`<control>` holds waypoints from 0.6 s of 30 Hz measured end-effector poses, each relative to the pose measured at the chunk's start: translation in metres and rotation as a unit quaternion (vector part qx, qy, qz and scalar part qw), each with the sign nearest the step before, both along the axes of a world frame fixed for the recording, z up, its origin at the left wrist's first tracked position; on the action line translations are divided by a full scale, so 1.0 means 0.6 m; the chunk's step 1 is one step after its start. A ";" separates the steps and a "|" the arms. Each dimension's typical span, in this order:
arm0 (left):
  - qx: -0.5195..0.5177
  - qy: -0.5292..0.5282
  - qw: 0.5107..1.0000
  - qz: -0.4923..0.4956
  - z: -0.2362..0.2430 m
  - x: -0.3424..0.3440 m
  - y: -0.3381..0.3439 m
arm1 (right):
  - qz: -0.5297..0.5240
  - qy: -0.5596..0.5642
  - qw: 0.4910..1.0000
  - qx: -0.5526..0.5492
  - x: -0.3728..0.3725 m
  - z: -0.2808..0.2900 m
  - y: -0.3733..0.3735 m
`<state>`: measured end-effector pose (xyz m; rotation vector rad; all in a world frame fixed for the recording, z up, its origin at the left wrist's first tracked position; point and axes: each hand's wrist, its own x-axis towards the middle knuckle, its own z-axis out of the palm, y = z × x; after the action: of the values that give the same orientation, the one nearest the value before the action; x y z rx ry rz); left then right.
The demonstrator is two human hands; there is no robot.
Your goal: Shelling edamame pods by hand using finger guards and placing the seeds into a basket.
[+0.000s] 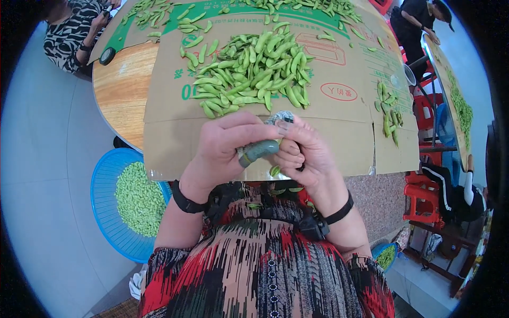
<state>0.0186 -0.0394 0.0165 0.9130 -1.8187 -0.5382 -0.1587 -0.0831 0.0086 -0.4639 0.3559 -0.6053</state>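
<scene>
Just in front of a heap of green soybean pods, my two hands meet over the near edge of the flattened cardboard. My left hand is closed, with a grey-green cover on one finger. Against it presses my right hand, its fingers curled and a patterned grey wrapping near the thumb tip. Whatever the fingers pinch is mostly hidden; only a sliver of green shows between them. Below the hands, at the cardboard's edge, is a small green pod piece. More green pieces lie on my patterned clothing.
A blue basket of shelled beans stands low at my left. Dark pods lie on the cardboard's right side. Another person sits at the far left. At right are red stools, a second table and other people.
</scene>
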 end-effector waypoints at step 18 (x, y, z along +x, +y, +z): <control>0.342 -0.264 0.784 0.446 0.043 0.193 0.235 | -0.042 0.611 0.443 -0.654 0.036 -0.001 0.024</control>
<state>0.1344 0.1014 0.0426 2.4513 -1.3565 -0.3147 -0.1372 -0.0689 0.0077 -2.5130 1.3052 -0.4168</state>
